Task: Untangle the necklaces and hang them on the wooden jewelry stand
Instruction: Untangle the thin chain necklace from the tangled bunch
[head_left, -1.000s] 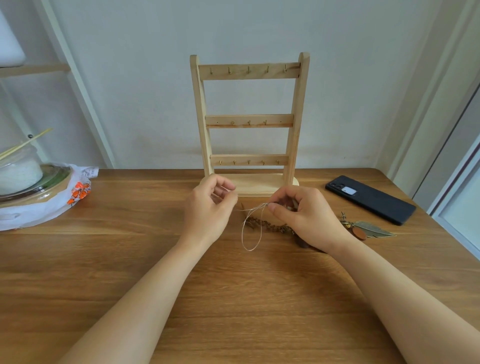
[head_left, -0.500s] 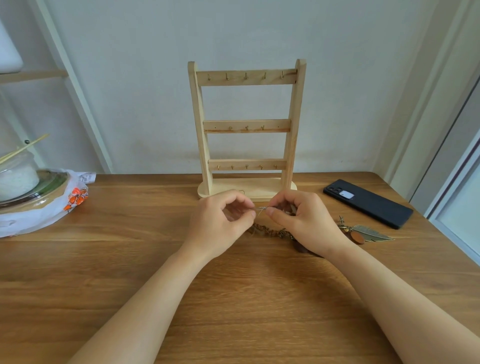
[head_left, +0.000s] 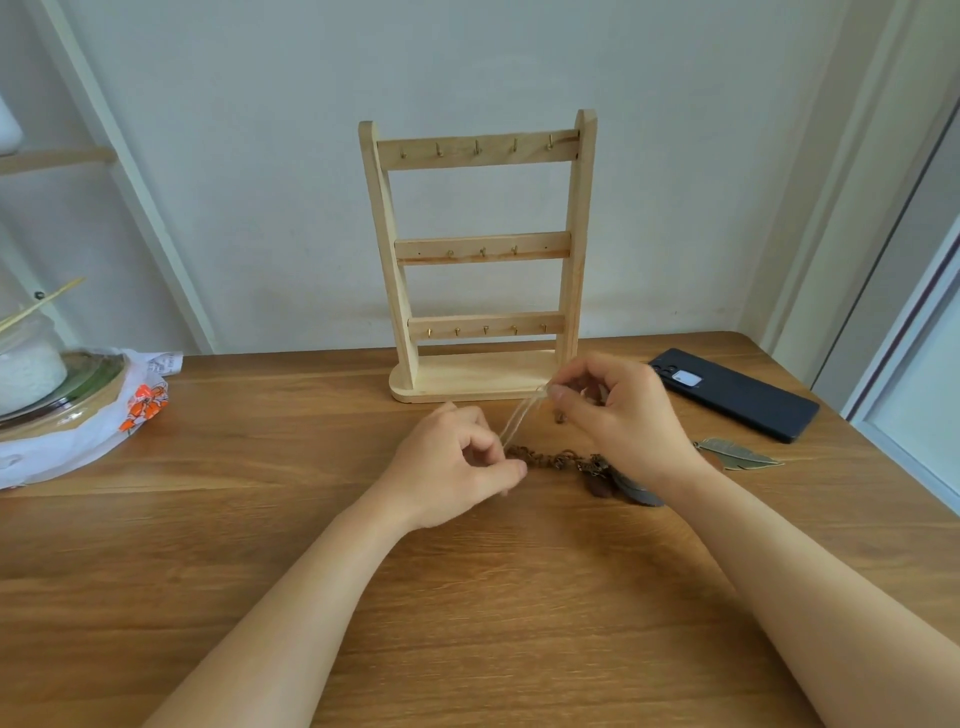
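Observation:
A pale wooden jewelry stand (head_left: 478, 260) with three hooked rails stands at the table's back; its hooks are bare. In front of it, a thin light necklace cord (head_left: 519, 418) stretches taut between my hands. My right hand (head_left: 618, 410) pinches its upper end near the stand's base. My left hand (head_left: 457, 462) pinches the lower end just above the table. A brown braided necklace (head_left: 550, 460) with dark pendants lies on the table between my hands, partly hidden under my right wrist. A metal feather pendant (head_left: 737, 453) lies to the right.
A black phone (head_left: 737, 392) lies at the back right of the wooden table (head_left: 467, 597). At the left edge sits a white plastic bag (head_left: 104, 415) under a glass-lidded dish. A white shelf frame leans against the wall on the left.
My hands were close together pinching the cord; now the right hand has lifted up and to the right, and the left has dropped lower, pulling the cord taut.

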